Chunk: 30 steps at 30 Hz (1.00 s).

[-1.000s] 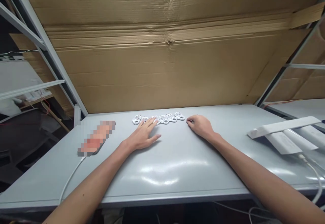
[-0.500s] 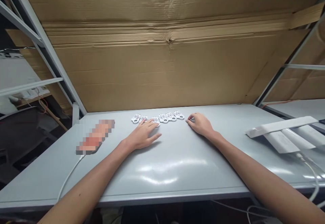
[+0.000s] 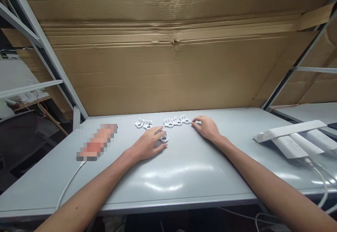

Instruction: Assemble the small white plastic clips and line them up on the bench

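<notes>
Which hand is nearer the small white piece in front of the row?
Left: the left hand partly covers the white piece; the right hand is apart, farther right.

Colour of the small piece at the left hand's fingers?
The small piece is mostly white, best seen in the head view.

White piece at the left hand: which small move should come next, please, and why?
Probably the left hand should close gently around this white piece: it lies right at the hand, nearer to the person than the other white pieces, and looks apart from them, so they should not obstruct it.
</notes>
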Available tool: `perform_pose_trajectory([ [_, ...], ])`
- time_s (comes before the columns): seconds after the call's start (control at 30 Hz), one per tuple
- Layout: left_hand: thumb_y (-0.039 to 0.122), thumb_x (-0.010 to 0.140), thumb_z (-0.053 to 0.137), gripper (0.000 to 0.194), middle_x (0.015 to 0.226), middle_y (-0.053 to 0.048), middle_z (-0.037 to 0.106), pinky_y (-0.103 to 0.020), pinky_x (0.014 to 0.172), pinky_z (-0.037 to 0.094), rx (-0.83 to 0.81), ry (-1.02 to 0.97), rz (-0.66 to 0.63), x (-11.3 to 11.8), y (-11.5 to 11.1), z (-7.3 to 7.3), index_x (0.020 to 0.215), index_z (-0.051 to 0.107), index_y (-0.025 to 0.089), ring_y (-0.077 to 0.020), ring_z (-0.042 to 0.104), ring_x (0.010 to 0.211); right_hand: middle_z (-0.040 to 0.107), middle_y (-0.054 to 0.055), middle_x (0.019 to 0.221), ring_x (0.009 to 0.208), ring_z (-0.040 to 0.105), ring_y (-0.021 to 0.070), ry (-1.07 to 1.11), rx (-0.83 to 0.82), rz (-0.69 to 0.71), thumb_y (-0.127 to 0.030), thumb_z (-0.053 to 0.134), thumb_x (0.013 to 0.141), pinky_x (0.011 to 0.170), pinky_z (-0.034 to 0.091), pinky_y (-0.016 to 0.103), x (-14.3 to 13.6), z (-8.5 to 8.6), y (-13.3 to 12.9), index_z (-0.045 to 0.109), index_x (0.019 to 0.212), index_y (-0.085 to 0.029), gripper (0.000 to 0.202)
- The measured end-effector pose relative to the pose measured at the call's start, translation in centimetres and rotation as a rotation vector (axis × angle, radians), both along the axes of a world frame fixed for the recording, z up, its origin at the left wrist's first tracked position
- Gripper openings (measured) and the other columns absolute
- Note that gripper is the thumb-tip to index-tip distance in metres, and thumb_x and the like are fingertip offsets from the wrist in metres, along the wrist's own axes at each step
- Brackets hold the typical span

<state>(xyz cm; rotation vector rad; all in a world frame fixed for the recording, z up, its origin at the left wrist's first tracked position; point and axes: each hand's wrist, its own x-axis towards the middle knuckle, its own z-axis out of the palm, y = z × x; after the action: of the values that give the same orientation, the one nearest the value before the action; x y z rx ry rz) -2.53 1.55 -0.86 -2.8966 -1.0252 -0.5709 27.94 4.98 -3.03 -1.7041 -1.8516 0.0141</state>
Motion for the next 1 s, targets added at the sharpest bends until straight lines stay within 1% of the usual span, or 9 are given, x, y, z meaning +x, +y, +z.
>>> perform_pose_trajectory([
  [0.1,0.04,0.096,0.054,0.047,0.146,-0.017,0.048,-0.046,0.108,0.041,-0.035,0.02,0.012,-0.1,0.2,-0.2,0.136,0.052,0.016,-0.0322,0.047,0.133,0.072,0.006,0.099,0.089,0.064,0.0235,0.003,-0.002,0.013,-0.028,0.057,0.086,0.07,0.044,0.032,0.0,0.0,0.0,0.072,0.085,-0.022,0.016],
  [0.2,0.037,0.096,0.053,0.044,0.143,-0.015,0.052,-0.044,0.108,0.042,-0.06,0.012,-0.01,0.0,0.1,0.0,0.135,0.054,0.017,-0.031,0.049,0.131,0.074,0.005,0.095,0.088,0.065,0.0241,0.033,0.011,0.029,-0.029,0.056,0.086,0.071,0.044,0.032,0.0,0.1,0.0,0.071,0.083,-0.022,0.017],
  [0.33,0.032,0.096,0.053,0.037,0.135,-0.012,0.059,-0.042,0.104,0.044,-0.085,-0.017,-0.046,0.3,-0.2,0.4,0.13,0.057,0.018,-0.0283,0.055,0.123,0.075,0.004,0.087,0.076,0.065,0.022,0.126,0.016,0.046,-0.032,0.053,0.087,0.066,0.044,0.032,-0.2,0.3,-0.2,0.069,0.08,-0.023,0.019],
  [0.5,0.032,0.093,0.06,0.039,0.13,-0.011,0.063,-0.043,0.104,0.043,-0.106,-0.039,-0.068,0.6,-0.4,0.6,0.13,0.057,0.019,-0.0277,0.057,0.121,0.074,0.002,0.076,0.065,0.064,0.0198,0.21,0.029,0.095,-0.035,0.052,0.087,0.066,0.044,0.032,-0.4,0.5,-0.3,0.068,0.084,-0.023,0.02],
  [0.6,0.036,0.092,0.062,0.044,0.131,-0.012,0.061,-0.044,0.104,0.044,-0.099,-0.038,-0.078,0.5,-0.4,0.6,0.131,0.056,0.019,-0.0289,0.055,0.123,0.072,0.003,0.073,0.065,0.064,0.0198,0.318,0.052,0.156,-0.042,0.053,0.087,0.066,0.045,0.031,-0.8,0.9,-0.4,0.069,0.084,-0.021,0.026],
  [0.67,0.041,0.09,0.064,0.052,0.137,-0.015,0.056,-0.046,0.107,0.042,-0.088,-0.024,-0.063,0.3,-0.3,0.5,0.135,0.053,0.018,-0.0313,0.051,0.128,0.071,0.004,0.071,0.067,0.065,0.02,0.445,0.029,0.194,-0.047,0.056,0.086,0.066,0.047,0.031,-1.3,1.3,-0.8,0.069,0.079,-0.019,0.032],
  [0.77,0.046,0.09,0.063,0.058,0.143,-0.019,0.05,-0.05,0.11,0.037,-0.076,0.022,-0.013,0.0,-0.2,0.4,0.138,0.05,0.015,-0.0343,0.045,0.134,0.07,0.006,0.07,0.071,0.067,0.0197,0.669,-0.136,0.214,-0.05,0.064,0.083,0.067,0.051,0.029,-2.6,2.1,-1.7,0.072,0.076,-0.017,0.035],
  [0.9,0.045,0.092,0.06,0.052,0.142,-0.019,0.051,-0.049,0.111,0.037,-0.084,0.045,0.023,-0.2,-0.2,0.4,0.133,0.055,0.014,-0.0351,0.045,0.133,0.073,0.01,0.084,0.077,0.071,0.0193,0.956,-0.44,0.244,-0.041,0.073,0.081,0.059,0.055,0.023,-4.3,2.5,-3.1,0.074,0.082,-0.015,0.026],
  [1.0,0.045,0.093,0.059,0.051,0.139,-0.018,0.053,-0.048,0.11,0.038,-0.093,0.041,0.014,-0.1,-0.3,0.4,0.133,0.054,0.014,-0.0338,0.047,0.132,0.075,0.011,0.092,0.085,0.073,0.0195,1.1,-0.582,0.255,-0.032,0.071,0.085,0.07,0.06,0.025,-4.6,2.4,-3.5,0.073,0.083,-0.015,0.017],
])
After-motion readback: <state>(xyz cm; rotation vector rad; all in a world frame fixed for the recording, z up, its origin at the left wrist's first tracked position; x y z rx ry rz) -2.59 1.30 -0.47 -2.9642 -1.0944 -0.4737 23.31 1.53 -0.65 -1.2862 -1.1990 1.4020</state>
